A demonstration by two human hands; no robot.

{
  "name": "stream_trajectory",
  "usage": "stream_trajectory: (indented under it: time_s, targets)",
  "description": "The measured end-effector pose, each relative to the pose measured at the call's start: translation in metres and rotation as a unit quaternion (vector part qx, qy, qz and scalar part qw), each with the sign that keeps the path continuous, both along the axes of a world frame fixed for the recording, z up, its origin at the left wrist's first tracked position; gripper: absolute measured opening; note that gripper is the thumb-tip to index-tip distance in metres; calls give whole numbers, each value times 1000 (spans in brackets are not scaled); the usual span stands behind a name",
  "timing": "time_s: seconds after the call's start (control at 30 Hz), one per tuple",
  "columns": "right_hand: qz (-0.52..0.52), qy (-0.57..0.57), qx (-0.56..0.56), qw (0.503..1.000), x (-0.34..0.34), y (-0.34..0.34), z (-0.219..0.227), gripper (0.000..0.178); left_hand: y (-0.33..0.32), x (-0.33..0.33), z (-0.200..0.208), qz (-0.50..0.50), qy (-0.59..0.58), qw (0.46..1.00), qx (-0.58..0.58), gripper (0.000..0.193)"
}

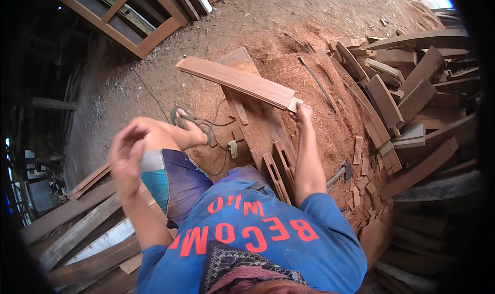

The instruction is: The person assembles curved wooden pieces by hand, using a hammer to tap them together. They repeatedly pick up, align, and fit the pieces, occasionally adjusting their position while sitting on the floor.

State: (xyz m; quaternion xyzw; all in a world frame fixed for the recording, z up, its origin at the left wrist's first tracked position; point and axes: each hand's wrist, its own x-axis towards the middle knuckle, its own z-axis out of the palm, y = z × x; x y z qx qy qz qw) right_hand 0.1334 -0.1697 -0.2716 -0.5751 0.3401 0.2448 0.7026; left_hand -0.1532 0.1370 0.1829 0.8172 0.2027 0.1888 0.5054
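My right hand (300, 114) is closed round the narrow tenon at the near right end of a long reddish-brown wooden board (232, 81). A groove runs along the board's near edge. It slants away to the far left, crossing above a wide wooden plank (258, 134); whether it rests on the plank I cannot tell. My left hand (129, 147) is raised over my left knee, well apart from the board. Its fingers are somewhat blurred but look loosely spread, with nothing visible in them. Two slotted wooden pieces (276, 175) lean on the plank close to my lap.
Offcuts (407, 93) are heaped on the right, beside sawdust (314, 87) and a hammer-like tool (339, 174). A thin rod (317, 82) lies there too. A dark cable (219, 123) loops near my sandalled foot. Wooden frames (121, 15) stand far left; boards (85, 222) lie near left.
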Motion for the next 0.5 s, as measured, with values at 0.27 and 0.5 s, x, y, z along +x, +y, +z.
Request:
stream_trajectory:
  time_s: [0.27,0.5]
  targets:
    - [-162,130,287,935,-84,-92,45,23,-3,97,-239,-85,296,902,-303,48]
    - [-253,111,345,897,-181,-46,140,13,-67,162,-404,56,215,755,-616,79]
